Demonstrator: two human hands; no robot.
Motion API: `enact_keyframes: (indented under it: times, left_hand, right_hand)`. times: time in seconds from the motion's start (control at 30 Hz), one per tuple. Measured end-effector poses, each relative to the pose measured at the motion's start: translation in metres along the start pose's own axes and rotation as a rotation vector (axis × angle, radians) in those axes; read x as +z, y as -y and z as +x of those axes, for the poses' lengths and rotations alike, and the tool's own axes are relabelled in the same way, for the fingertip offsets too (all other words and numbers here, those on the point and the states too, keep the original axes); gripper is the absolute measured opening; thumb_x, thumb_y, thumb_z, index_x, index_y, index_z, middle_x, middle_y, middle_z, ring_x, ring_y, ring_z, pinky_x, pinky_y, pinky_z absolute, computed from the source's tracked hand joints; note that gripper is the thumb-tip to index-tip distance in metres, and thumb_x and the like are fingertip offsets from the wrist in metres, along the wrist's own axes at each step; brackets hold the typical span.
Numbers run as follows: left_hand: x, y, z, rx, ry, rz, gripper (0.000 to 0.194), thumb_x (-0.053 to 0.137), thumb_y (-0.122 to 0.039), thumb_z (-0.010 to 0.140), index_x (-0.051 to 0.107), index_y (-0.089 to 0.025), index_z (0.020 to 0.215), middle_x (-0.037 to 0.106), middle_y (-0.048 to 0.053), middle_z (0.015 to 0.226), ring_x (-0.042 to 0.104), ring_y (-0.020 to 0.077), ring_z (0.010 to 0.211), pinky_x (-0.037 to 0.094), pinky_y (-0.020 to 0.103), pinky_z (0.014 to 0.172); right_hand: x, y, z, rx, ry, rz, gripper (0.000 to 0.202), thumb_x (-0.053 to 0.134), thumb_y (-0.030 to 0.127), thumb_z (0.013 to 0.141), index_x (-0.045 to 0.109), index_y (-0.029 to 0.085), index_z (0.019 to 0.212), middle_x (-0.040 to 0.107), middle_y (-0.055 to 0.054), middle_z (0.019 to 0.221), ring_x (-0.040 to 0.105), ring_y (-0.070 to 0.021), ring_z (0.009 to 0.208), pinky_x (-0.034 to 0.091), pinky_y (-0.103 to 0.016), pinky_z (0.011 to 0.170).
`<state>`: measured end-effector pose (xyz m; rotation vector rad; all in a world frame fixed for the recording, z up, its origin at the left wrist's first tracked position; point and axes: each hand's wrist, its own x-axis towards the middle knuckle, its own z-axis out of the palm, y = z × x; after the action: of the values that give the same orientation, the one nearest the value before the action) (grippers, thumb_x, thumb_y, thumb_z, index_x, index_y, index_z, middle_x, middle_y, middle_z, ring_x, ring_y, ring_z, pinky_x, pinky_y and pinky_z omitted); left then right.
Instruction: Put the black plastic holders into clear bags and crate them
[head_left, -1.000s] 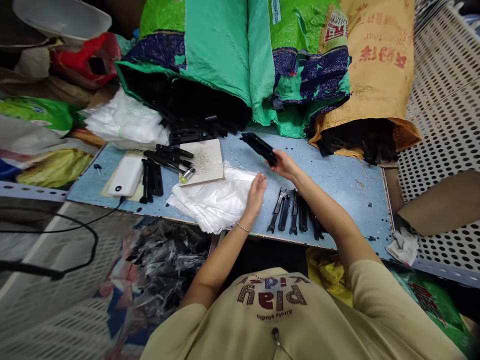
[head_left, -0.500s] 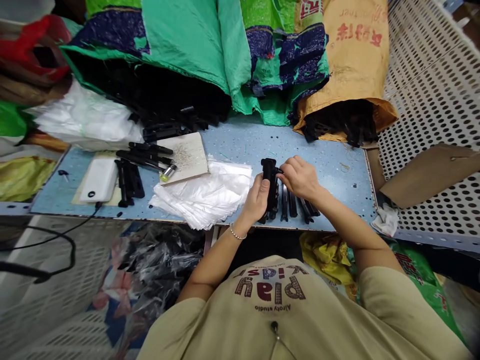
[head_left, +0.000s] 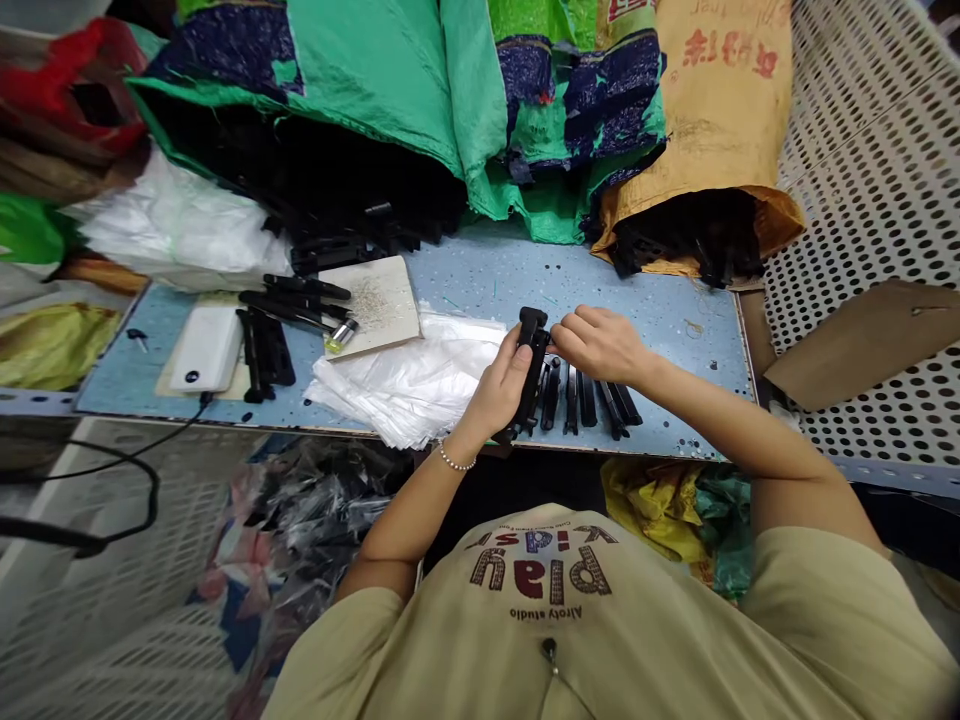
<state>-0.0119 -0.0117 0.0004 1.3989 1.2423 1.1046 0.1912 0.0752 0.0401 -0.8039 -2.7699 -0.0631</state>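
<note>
My left hand (head_left: 504, 388) is wrapped round a long black plastic part with a T-shaped head (head_left: 533, 318), held tilted above the table's front edge. At the right side of that part, just below its head, my right hand (head_left: 600, 345) has its fingers curled in a pinch; whatever lies between the fingertips is hidden. Several slim black plastic pieces (head_left: 587, 400) lie side by side under and beside my right hand. Left of my left hand spreads a stack of clear plastic bags (head_left: 405, 385).
A pale board (head_left: 386, 310) with small bits on it overlaps the bags. Farther left are a white power bank (head_left: 206, 348) with a cable and more black pieces (head_left: 270, 345). Green sacks (head_left: 375, 80) and an orange sack (head_left: 720, 110), holding black parts, stand behind.
The black part has tilted and shifted slightly left with my left hand. My right hand has moved slightly left, its fingers closer against the part's side. The view has shifted a little.
</note>
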Motion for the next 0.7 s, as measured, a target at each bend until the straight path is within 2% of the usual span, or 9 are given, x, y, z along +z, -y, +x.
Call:
enact_keyframes:
  times: [0.1, 0.27, 0.37, 0.47, 0.53, 0.63, 0.7]
  left_hand:
    - [0.002, -0.003, -0.005, -0.005, 0.005, 0.034, 0.066, 0.032, -0.065, 0.105, 0.042, -0.022, 0.154, 0.059, 0.013, 0.151, 0.059, 0.0305, 0.136, 0.049, 0.044, 0.110]
    - [0.001, -0.008, -0.010, 0.013, -0.011, 0.187, 0.073, 0.036, -0.066, 0.103, 0.028, -0.024, 0.162, 0.049, 0.016, 0.160, 0.060, 0.0339, 0.136, 0.051, 0.050, 0.109]
    - [0.001, -0.011, -0.011, 0.039, -0.020, 0.245, 0.074, 0.036, -0.066, 0.103, 0.027, -0.023, 0.163, 0.043, 0.016, 0.165, 0.052, 0.0359, 0.144, 0.049, 0.052, 0.112]
    - [0.002, -0.011, -0.011, 0.021, -0.006, 0.231, 0.072, 0.035, -0.065, 0.104, 0.028, -0.024, 0.163, 0.045, 0.015, 0.163, 0.054, 0.0353, 0.142, 0.050, 0.051, 0.110]
    - [0.005, -0.011, -0.011, -0.011, 0.003, 0.215, 0.072, 0.034, -0.065, 0.104, 0.030, -0.023, 0.162, 0.052, 0.016, 0.158, 0.058, 0.0355, 0.138, 0.051, 0.051, 0.109]
    - [0.012, -0.012, -0.014, -0.031, 0.025, 0.211, 0.075, 0.033, -0.068, 0.103, 0.033, -0.020, 0.161, 0.058, 0.017, 0.151, 0.060, 0.0373, 0.134, 0.052, 0.051, 0.107]
    - [0.015, -0.013, -0.017, -0.004, 0.059, 0.188, 0.077, 0.033, -0.069, 0.102, 0.034, -0.019, 0.161, 0.059, 0.018, 0.150, 0.061, 0.0374, 0.133, 0.052, 0.050, 0.106]
  right_hand:
    - [-0.002, -0.002, -0.002, -0.053, -0.001, -0.013, 0.057, 0.024, 0.060, 0.109, 0.062, 0.020, 0.095, 0.064, -0.008, 0.084, 0.052, -0.0212, 0.078, 0.036, -0.034, 0.066]
    - [0.011, 0.007, -0.015, 0.121, -0.055, 0.135, 0.056, 0.025, 0.061, 0.108, 0.060, 0.018, 0.112, 0.067, -0.009, 0.089, 0.058, -0.0210, 0.081, 0.040, -0.031, 0.066]
    - [0.013, 0.010, -0.020, 0.135, -0.092, 0.084, 0.053, 0.029, 0.059, 0.108, 0.061, 0.017, 0.113, 0.069, -0.011, 0.094, 0.059, -0.0218, 0.083, 0.042, -0.032, 0.069]
    - [0.009, 0.008, -0.019, 0.098, -0.074, 0.030, 0.049, 0.033, 0.057, 0.108, 0.064, 0.019, 0.105, 0.068, -0.011, 0.090, 0.058, -0.0222, 0.081, 0.043, -0.033, 0.069]
    - [0.007, 0.007, -0.014, 0.107, -0.034, 0.099, 0.047, 0.038, 0.058, 0.107, 0.064, 0.021, 0.093, 0.064, -0.008, 0.079, 0.055, -0.0212, 0.075, 0.043, -0.033, 0.065]
    - [0.013, 0.010, -0.006, 0.272, -0.029, 0.425, 0.048, 0.046, 0.058, 0.104, 0.060, 0.022, 0.074, 0.050, -0.001, 0.063, 0.048, -0.0169, 0.062, 0.040, -0.027, 0.053]
    - [0.020, 0.015, -0.004, 0.384, -0.046, 0.610, 0.055, 0.035, 0.056, 0.106, 0.057, 0.022, 0.069, 0.041, 0.004, 0.057, 0.041, -0.0134, 0.054, 0.035, -0.024, 0.043]
